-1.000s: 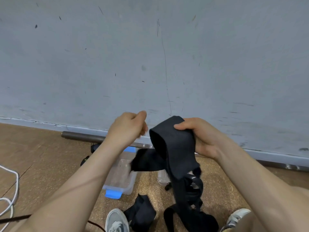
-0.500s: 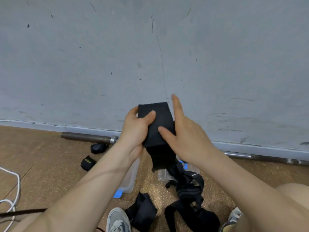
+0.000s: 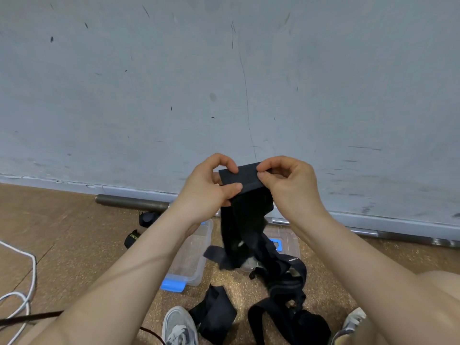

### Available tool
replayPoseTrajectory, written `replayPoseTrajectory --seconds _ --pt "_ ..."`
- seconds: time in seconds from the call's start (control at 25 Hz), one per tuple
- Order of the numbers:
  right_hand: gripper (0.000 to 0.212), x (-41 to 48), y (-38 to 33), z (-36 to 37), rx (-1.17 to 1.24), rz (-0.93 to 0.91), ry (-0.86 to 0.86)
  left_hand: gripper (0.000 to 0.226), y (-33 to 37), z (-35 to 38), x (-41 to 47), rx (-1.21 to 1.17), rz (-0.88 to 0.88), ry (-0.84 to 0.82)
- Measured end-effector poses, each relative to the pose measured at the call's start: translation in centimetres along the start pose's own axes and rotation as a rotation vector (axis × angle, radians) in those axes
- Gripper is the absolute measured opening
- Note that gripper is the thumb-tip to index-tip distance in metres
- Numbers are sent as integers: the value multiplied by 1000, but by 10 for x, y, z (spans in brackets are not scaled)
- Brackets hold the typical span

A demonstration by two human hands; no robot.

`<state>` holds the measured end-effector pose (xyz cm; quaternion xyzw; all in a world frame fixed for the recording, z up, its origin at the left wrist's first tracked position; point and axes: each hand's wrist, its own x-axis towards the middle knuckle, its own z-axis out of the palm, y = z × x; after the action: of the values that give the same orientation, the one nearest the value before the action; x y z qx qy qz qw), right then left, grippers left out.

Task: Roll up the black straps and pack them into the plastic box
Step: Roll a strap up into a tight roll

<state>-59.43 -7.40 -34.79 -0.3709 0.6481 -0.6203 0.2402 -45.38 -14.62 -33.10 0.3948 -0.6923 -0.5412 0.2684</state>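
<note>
I hold a wide black strap [image 3: 242, 179] up in front of the grey wall, its top end folded over. My left hand [image 3: 207, 189] pinches the left edge of the fold and my right hand [image 3: 290, 183] pinches the right edge. The rest of the strap hangs down to a tangle of black straps [image 3: 286, 282] on the floor. Below my left forearm sits the clear plastic box [image 3: 191, 255] with blue clips. Another loose black strap [image 3: 214, 314] lies between my shoes.
A clear lid with a blue clip [image 3: 281, 244] lies behind the hanging strap. Two rolled black straps [image 3: 132, 239] [image 3: 148, 217] sit near a metal bar [image 3: 132, 202] along the wall. A white cable [image 3: 22, 282] lies at the left. My shoes [image 3: 179, 327] are at the bottom edge.
My right hand went from flat fingers against the strap to pinching its right edge. The top end is now folded over, and both hands sit level at the fold.
</note>
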Motion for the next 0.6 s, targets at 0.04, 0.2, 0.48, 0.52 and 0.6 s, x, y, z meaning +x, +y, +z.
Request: replayPoseTrajectory --seconds 0.04,0.2,0.48,0.52,0.6 --pt "23 0 -1 -2 -92 -26 -63 21 0 1 0 -19 21 56" --pt "14 -2 -10 -11 -261 -53 -226 14 -3 2 6 -225 25 186" --pt "16 3 -14 -17 286 244 -99 6 -2 14 -1 -285 0 -33" --pt "14 4 -14 -16 203 212 -114 8 -2 14 1 -291 6 25" --pt "8 3 -19 -18 -12 170 -220 12 -3 14 5 -301 -12 134"
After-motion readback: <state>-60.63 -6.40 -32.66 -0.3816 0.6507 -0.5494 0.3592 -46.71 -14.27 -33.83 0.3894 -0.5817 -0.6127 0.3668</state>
